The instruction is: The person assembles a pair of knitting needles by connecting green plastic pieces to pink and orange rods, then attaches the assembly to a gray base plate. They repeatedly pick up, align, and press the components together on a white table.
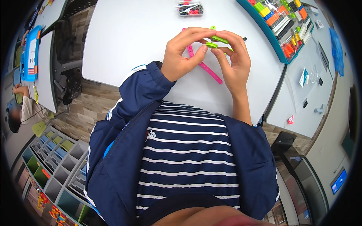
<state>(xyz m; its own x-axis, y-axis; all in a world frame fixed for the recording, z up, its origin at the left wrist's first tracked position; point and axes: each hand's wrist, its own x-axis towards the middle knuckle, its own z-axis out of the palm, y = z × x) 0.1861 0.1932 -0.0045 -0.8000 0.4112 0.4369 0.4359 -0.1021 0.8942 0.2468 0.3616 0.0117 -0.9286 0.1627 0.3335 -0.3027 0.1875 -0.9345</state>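
Note:
Above the table, my left hand (184,52) and my right hand (236,62) meet with fingers curled around a bright green construction piece. A small green wheel (212,45) shows between my two thumbs. Just above that wheel, a green beam (221,39) lies under the fingertips, with a short grey axle apparently between the two. My fingers partly cover the assembly. A pink perforated beam (211,72) lies slanting on the tabletop beneath my hands, its upper part partly hidden by the left one.
The white table (124,41) spreads around my hands. At its far side stands a clear box (190,8) of small black and red parts. A teal tray (281,56) with sorted colourful bricks sits at the right. Another person (28,107) is at far left.

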